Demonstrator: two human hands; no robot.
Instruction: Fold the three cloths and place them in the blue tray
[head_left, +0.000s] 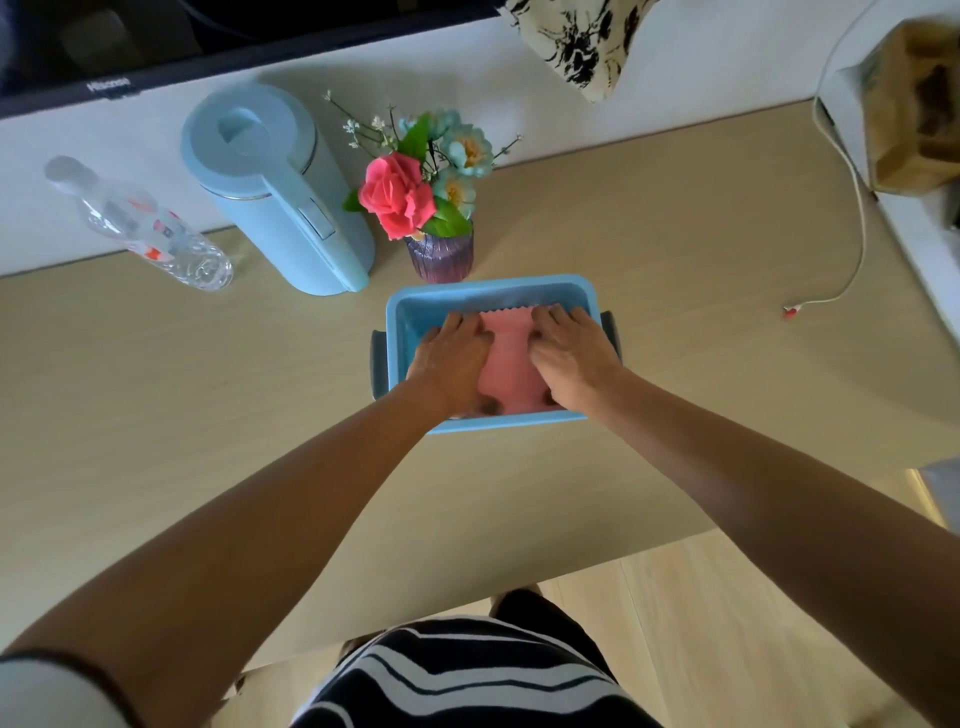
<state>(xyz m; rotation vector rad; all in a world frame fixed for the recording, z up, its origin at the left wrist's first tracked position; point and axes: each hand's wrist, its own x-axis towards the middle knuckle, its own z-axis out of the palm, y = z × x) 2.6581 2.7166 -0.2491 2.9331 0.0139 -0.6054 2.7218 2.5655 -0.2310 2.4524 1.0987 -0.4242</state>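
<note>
**Q:** Head view: what did the figure show?

**A:** A rectangular blue plastic tray (396, 332) with dark side handles stood on the pale wood-grain worktop (649, 260). Inside it lay a folded pink cloth with a zigzag-cut far edge (506, 338). The left hand (451, 358) and the right hand (571, 353) both lay flat on the cloth, fingers extended, pressing it down; neither was clenched. A strip of grey fabric (519, 301) showed beyond the pink edge, seemingly another cloth underneath.

**Q:** How far along did the task appear?

**A:** Probably late. No loose cloth remained on the worktop, though whether all three lay in the tray could not be told.

**Q:** What could go wrong?

**A:** The soft, pliant cloth might spring open or bunch if the palms lifted unevenly, since fingertips could drag an edge. A careless withdrawal might also nudge the light tray toward the ribbed purple glass vase of artificial flowers (439, 254) just behind it.

**Q:** Other materials?

**A:** A smooth pale-blue cylindrical kettle (280, 192) and a clear crinkled plastic bottle (156, 228) stood further left.
</note>
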